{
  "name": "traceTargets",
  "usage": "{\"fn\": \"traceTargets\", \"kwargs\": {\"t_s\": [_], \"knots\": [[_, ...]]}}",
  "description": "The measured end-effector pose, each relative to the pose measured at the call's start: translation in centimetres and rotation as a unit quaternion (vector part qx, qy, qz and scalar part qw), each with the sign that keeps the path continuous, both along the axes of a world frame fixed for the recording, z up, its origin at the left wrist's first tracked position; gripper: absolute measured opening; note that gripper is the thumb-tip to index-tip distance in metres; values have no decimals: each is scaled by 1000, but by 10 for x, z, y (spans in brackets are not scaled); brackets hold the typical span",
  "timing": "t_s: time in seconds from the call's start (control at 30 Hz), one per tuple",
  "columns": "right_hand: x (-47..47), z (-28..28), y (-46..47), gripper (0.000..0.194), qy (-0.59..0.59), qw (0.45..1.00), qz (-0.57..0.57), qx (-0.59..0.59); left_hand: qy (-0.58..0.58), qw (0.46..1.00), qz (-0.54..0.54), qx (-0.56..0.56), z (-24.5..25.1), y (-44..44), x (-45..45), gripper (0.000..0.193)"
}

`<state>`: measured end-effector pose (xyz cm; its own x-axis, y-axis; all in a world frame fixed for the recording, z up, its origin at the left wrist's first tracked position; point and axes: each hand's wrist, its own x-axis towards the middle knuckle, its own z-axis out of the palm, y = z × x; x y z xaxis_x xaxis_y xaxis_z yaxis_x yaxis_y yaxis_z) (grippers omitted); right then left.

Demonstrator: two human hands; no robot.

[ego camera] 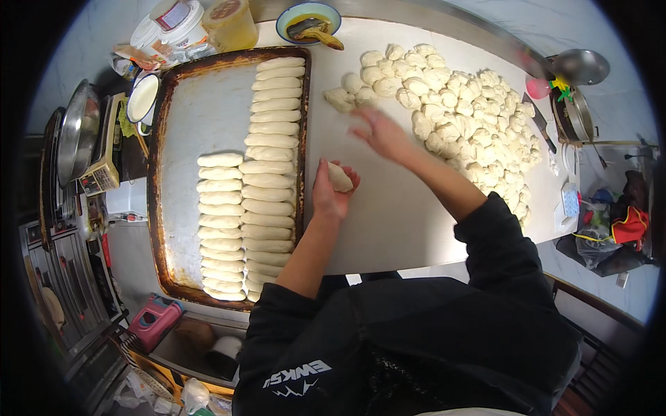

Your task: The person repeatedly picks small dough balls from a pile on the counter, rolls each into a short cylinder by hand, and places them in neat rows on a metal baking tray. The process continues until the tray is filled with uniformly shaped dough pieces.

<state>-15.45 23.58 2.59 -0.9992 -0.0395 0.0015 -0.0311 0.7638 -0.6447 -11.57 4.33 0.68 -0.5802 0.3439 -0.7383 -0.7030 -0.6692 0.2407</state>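
My left hand [333, 190] cradles a smooth piece of dough [339, 178] in its palm, close to the right rim of the baking tray [182, 119]. Blurred by motion, my right hand [377, 132] has its fingers apart over the worktop [385, 208]. Nothing shows in its grip. Just beyond its fingertips lies a flattened dough piece [339, 99] at the left tip of a large heap of dough balls [458, 114]. On the tray, elongated dough rolls [270, 140] lie side by side in two columns; the left column [221, 223] is the shorter one.
An enamel bowl [308, 23] of brown liquid with a brush stands at the back edge. Plastic tubs [229, 26] and a white enamel mug [142, 99] crowd the tray's far and left sides. A knife [541, 122] lies at the right, beyond the heap.
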Motion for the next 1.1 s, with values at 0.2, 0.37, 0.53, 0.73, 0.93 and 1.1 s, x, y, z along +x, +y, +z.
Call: {"fn": "traceTargets", "kwargs": {"t_s": [0.2, 0.37, 0.53, 0.73, 0.93, 1.1], "knots": [[-65, -60, 17, 47, 99, 976, -134, 138, 34, 997, -53, -55, -12, -11, 27, 42], [29, -42, 19, 36, 37, 992, -65, 99, 297, 868, -186, -352, -18, -25, 57, 40], [210, -21, 36, 49, 45, 972, 121, 197, 569, 343, -343, -664, -10, -53, 122, 64], [140, -71, 28, 75, 69, 959, 91, 260, 592, 255, -332, -688, -45, -9, 49, 82], [110, -67, 22, 70, 87, 966, 26, 242, 547, 267, -302, -734, -54, 18, 13, 83], [233, -37, 15, 66, -59, 950, 186, 245, 570, 274, -407, -659, -22, -39, 144, 86]]}}
